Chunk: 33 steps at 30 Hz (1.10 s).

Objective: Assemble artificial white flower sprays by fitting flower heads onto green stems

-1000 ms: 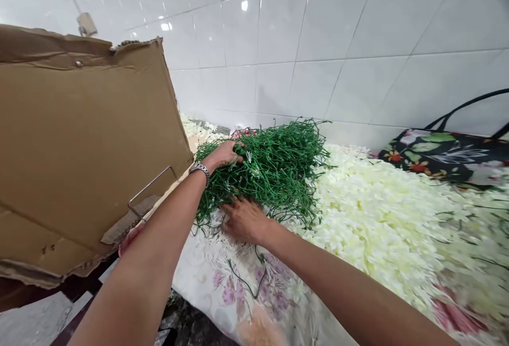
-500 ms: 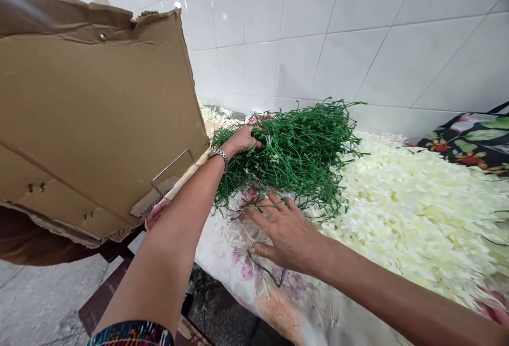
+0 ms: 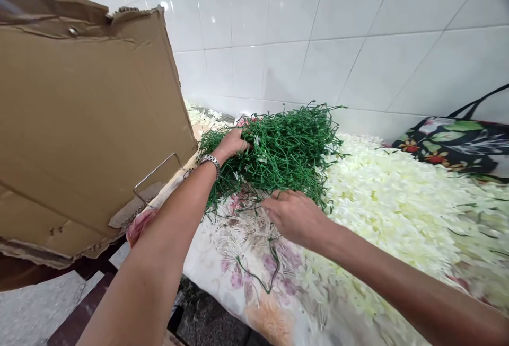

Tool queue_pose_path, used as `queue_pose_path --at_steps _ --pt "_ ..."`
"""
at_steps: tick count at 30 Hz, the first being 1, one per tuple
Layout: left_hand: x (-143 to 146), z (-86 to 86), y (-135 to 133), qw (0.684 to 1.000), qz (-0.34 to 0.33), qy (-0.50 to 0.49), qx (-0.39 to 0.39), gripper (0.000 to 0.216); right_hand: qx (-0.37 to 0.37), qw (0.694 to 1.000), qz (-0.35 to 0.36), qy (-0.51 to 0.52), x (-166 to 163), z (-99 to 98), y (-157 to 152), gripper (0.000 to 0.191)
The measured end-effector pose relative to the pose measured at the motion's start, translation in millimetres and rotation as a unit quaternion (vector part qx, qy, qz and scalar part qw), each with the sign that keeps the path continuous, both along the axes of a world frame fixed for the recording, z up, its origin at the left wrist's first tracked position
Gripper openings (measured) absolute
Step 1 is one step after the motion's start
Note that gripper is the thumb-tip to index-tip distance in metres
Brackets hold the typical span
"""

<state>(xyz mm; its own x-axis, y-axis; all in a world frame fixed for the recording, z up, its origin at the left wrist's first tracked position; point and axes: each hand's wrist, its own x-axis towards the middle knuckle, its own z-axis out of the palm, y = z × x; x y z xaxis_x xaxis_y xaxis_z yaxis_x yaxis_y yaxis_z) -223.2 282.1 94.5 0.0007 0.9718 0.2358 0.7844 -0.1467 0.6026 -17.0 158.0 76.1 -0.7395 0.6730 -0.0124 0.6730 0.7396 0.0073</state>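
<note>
A large tangled bundle of green artificial flower stems [image 3: 294,147] lies across the flowered cloth [image 3: 222,287]. My left hand [image 3: 233,143], with a metal-band watch [image 3: 211,165] at the wrist, grips the bundle's left part; its fingertips are hidden among the stems. At the bundle's front edge, my right hand [image 3: 296,213] is closed, thumb and fingers pinched at a thin green stem. Below the hands, white thread-like stamens [image 3: 246,232] are scattered on the cloth, with one loose bent green stem [image 3: 264,289] beside them.
A tall cardboard sheet [image 3: 91,123] stands upright at left, with a bent metal wire [image 3: 157,170] by its lower edge. Pale cream artificial petals [image 3: 397,203] are heaped at right. A floral bag [image 3: 449,147] rests against the white tiled wall [image 3: 334,65].
My right hand has gone from spread fingers over the stamens to a pinch at the bundle's front edge. My left hand keeps its place in the stems. The view has shifted slightly right.
</note>
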Motion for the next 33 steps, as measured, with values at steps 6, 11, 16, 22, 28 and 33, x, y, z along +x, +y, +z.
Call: queue_pose_path --at_steps 6,11,16,22,28,33 --pt "-1 14.2 -8 1.0 -0.005 -0.018 0.009 0.048 0.064 0.998 0.004 -0.002 -2 10.8 45 0.037" --pt "6 27.6 -27 0.997 -0.071 0.014 0.014 0.094 0.052 0.999 0.007 0.0 -7 25.9 79 0.042" --pt "31 20.7 -35 0.986 -0.017 0.163 -0.036 0.117 0.004 1.0 0.004 0.004 -14 45.6 100 0.033" --pt "46 7.3 -23 0.982 0.068 0.173 -0.04 0.099 0.006 0.999 0.014 0.033 -7 75.6 75 0.046" --pt "36 6.9 3 0.982 0.087 0.155 -0.058 0.1 0.034 0.997 0.035 0.056 5 73.3 18 0.047" --pt "33 8.7 15 0.985 0.071 0.146 -0.064 0.104 -0.12 0.992 0.04 -0.008 7 45.4 25 0.047"
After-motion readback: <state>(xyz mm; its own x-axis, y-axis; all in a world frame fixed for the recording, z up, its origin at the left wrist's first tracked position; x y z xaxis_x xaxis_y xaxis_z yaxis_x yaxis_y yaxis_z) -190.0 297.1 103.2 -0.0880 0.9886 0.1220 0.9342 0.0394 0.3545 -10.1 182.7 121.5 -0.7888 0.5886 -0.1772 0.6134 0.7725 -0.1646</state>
